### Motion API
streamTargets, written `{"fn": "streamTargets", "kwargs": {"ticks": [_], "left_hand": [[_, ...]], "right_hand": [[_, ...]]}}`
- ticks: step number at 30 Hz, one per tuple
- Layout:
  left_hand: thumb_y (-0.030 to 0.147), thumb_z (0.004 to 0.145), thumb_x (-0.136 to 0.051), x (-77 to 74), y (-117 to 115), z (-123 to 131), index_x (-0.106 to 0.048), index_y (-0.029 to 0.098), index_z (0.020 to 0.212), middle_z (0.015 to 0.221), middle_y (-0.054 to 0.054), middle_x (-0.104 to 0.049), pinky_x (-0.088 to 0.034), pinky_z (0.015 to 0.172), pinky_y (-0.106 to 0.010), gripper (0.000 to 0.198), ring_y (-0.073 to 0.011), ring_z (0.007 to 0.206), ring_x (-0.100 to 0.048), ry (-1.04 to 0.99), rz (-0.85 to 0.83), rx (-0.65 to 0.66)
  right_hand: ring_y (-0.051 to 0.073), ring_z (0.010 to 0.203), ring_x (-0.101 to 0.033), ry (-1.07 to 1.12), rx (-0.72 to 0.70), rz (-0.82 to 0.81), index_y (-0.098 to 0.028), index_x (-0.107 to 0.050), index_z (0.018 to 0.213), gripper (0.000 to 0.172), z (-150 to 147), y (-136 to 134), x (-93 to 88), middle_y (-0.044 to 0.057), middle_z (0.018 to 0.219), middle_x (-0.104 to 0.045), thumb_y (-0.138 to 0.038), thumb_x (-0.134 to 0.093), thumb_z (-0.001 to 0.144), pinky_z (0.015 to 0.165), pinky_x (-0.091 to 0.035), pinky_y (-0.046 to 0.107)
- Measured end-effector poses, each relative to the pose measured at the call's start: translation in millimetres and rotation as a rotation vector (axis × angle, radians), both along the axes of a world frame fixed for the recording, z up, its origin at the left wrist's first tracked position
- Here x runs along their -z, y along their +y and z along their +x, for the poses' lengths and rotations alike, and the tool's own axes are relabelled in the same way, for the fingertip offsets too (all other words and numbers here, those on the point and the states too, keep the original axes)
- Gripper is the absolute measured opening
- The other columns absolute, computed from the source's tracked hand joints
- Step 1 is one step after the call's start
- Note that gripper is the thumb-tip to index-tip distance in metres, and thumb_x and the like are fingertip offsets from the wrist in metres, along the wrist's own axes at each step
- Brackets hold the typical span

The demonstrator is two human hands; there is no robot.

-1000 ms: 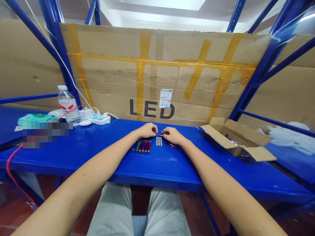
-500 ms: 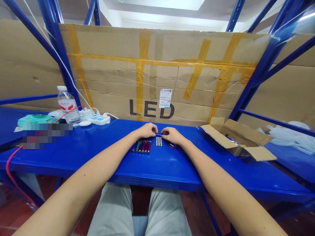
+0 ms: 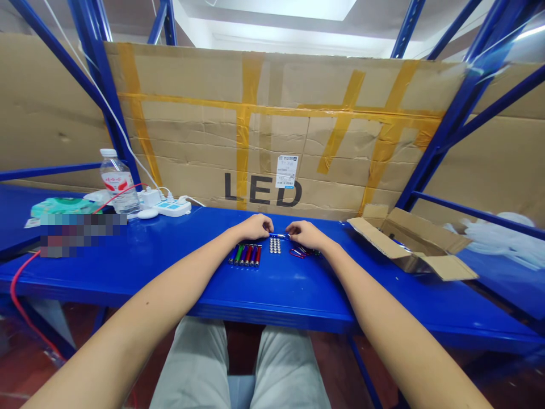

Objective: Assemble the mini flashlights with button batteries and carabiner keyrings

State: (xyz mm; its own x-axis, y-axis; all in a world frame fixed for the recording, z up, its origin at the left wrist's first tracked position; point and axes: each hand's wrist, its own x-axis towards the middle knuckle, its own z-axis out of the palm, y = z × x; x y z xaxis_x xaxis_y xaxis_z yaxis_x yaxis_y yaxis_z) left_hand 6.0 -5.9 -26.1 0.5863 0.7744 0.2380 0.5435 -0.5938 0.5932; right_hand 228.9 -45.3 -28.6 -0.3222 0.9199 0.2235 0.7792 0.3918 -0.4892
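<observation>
My left hand [image 3: 254,226] and my right hand [image 3: 305,234] meet over the blue shelf [image 3: 170,267], both with fingers curled. Between their fingertips they pinch a small blue tube-shaped piece [image 3: 279,235], held level just above the surface. Directly below the left hand lies a row of several small coloured tubes [image 3: 246,254], blue, green and red. Beside them sits a tight cluster of small silver button cells [image 3: 275,245]. A red clip ring [image 3: 297,253] lies under my right wrist.
An open cardboard box [image 3: 411,243] stands at the right. At the left are a water bottle [image 3: 118,187], a white power strip [image 3: 170,207] with cables and a green packet [image 3: 62,206]. A large taped "LED" carton [image 3: 272,125] forms the back wall.
My right hand has shifted slightly to the right, which shows more of the blue piece between the hands and uncovers the red clip ring. The left hand has stayed in place.
</observation>
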Motion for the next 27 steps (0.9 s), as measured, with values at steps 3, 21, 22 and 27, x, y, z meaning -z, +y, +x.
{"fn": "streamTargets", "kwargs": {"ticks": [3, 21, 22, 27], "left_hand": [[0.007, 0.06, -0.062, 0.9, 1.2, 0.1, -0.071, 0.015, 0.08, 0.078, -0.002, -0.07, -0.047, 0.069, -0.024, 0.023, -0.0154, 0.075, -0.064, 0.001, 0.002, 0.001], [0.012, 0.065, -0.061, -3.6, 0.5, -1.4, -0.071, 0.014, 0.084, 0.084, -0.004, -0.072, -0.047, 0.072, -0.026, 0.022, -0.0165, 0.079, -0.064, 0.016, -0.023, 0.017], [0.012, 0.065, -0.062, -3.6, 0.6, -1.3, -0.071, 0.015, 0.084, 0.084, -0.004, -0.072, -0.047, 0.073, -0.026, 0.021, -0.0166, 0.079, -0.064, 0.02, -0.015, 0.015], [0.017, 0.068, -0.061, -4.1, 3.3, -2.9, -0.071, 0.015, 0.085, 0.087, -0.005, -0.072, -0.046, 0.077, -0.027, 0.019, -0.0173, 0.084, -0.064, 0.039, 0.023, 0.002]], "right_hand": [[0.016, 0.08, -0.065, -0.054, 0.023, 0.036, -0.015, -0.072, 0.094, 0.022, 1.0, 0.6, 0.1, 0.006, 0.089, -0.073, -0.005, -0.06, 0.077, 0.073, -0.047, 0.024], [0.019, 0.089, -0.065, -0.073, 0.022, 0.055, -0.015, -0.072, 0.104, 0.027, -6.5, -5.7, -2.8, 0.009, 0.101, -0.073, -0.011, -0.055, 0.083, 0.08, -0.047, 0.027], [0.019, 0.09, -0.065, -0.073, 0.02, 0.054, -0.015, -0.071, 0.105, 0.027, -6.8, -5.8, -2.6, 0.009, 0.101, -0.073, -0.011, -0.056, 0.083, 0.081, -0.047, 0.027], [0.019, 0.094, -0.065, -0.07, 0.02, 0.059, -0.015, -0.071, 0.106, 0.027, -8.4, -8.6, -3.7, 0.009, 0.106, -0.072, -0.012, -0.055, 0.084, 0.085, -0.047, 0.027]]}}
